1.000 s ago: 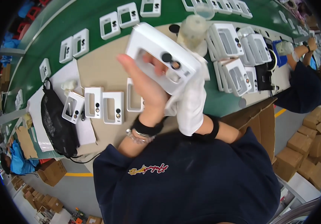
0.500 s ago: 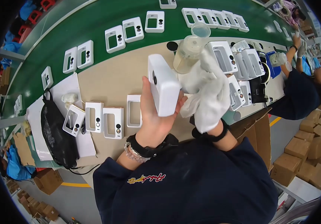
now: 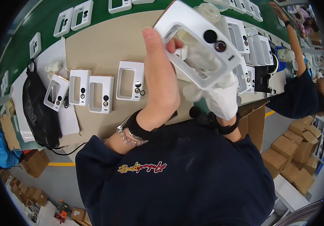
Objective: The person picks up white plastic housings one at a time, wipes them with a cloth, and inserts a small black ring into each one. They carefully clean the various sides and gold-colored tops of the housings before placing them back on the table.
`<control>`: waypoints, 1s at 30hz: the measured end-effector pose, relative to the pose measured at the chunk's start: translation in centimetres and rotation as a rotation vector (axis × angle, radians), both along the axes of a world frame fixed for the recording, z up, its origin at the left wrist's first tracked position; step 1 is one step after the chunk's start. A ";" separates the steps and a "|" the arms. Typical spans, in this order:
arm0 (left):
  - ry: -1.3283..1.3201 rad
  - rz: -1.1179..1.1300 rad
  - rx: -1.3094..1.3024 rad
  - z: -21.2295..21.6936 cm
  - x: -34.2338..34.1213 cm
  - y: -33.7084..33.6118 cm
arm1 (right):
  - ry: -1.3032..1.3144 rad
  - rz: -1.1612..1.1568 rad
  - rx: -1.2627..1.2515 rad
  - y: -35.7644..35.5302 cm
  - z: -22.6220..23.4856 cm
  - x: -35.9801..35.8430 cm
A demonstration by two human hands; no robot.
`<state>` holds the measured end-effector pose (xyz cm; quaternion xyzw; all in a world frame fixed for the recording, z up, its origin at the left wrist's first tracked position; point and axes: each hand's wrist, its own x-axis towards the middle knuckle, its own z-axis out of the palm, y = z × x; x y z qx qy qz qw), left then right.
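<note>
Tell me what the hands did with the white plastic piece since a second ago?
The left hand turned the white panel: half a second ago it stood edge-on, now its front with the two round holes faces the camera again. The gloved right hand moved behind it, fingers showing through the opening. The left hand never let go. The row of panels on the table stayed put.

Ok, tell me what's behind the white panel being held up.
Through the white panel's rectangular opening shows the gloved right hand, pressed to its back. The bare left hand holds its left edge. The panel hides the bench behind it.
</note>
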<state>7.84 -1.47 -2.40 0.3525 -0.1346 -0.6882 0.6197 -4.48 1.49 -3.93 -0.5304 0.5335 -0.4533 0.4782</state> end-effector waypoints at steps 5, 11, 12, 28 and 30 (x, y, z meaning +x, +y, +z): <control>-0.430 0.284 -0.320 -0.3 -0.4 0.9 | -0.688 0.167 0.119 1.1 -0.8 0.2; -0.443 0.135 -0.325 0.5 -0.1 1.5 | -1.583 0.388 0.264 0.2 -1.6 1.5; -0.450 0.113 -0.332 0.7 0.1 1.5 | -1.584 0.391 0.262 0.0 -1.6 1.7; 0.293 0.031 -0.218 1.1 2.1 0.6 | -0.845 -0.316 0.047 -1.6 1.1 2.7; -0.253 -0.055 -0.236 0.0 1.1 1.6 | -0.698 -0.124 0.131 -1.0 2.1 2.4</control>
